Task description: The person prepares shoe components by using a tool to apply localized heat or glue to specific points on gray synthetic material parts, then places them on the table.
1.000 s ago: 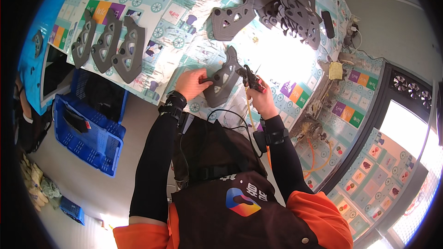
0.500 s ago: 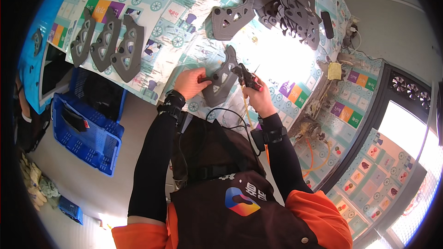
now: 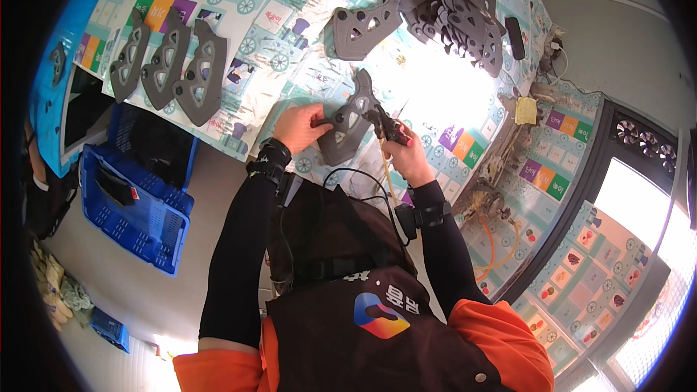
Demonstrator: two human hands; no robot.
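A dark grey plate-like part [image 3: 349,131] with oval cut-outs lies on the table in front of me. My left hand [image 3: 298,129] pinches its left edge between thumb and fingers, steadying it against the surface. In my right hand [image 3: 409,158] is a small black and red tool [image 3: 392,129] trailing a thin yellow hose; its exact kind is not clear. The tool's dark front end reaches the right edge of the part, and whether it touches there cannot be made out.
Three similar grey parts [image 3: 201,76] stand in a row at the left. A pile of them [image 3: 450,11] is heaped at the back, beside a black oblong object [image 3: 515,38]. Blue crates [image 3: 134,210] sit below the table's left edge. A black cable [image 3: 363,171] loops near my waist.
My right hand and the tool have shifted very slightly toward me along the part's right edge. The left hand keeps its hold on the part.
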